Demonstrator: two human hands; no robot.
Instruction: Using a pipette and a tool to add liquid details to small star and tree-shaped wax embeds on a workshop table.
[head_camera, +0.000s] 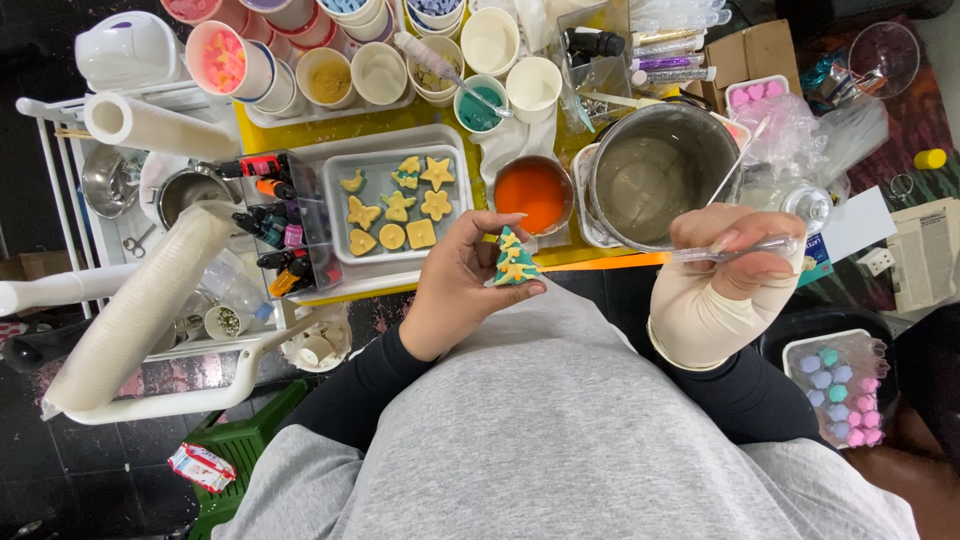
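the low table (420, 118) ahead was packed: a white tray (345, 215) of yellow star, heart and round shapes (398, 208) sat just left of a small bowl of orange liquid (533, 193), with a large steel pot (655, 185) of pale, cloudy liquid to its right. behind them stood rows of paper cups (330, 60) with coloured contents, one teal cup (478, 105) holding a spoon. a clear rack of small dye bottles (275, 225) and a long sleeve of stacked cups (135, 310) crowded the left side, and a tray of pastel hexagon pieces (838, 385) lay low at the right.

the left hand (455, 285) was curled, pinching a small teal tree-shaped piece with yellow stars (514, 262) between thumb and fingertips, above the lap and just in front of the orange bowl. the right hand (735, 265), in a beige sleeve, was closed around a thin clear dropper (735, 252) held level, near the pot's front rim and well clear of the tree piece.
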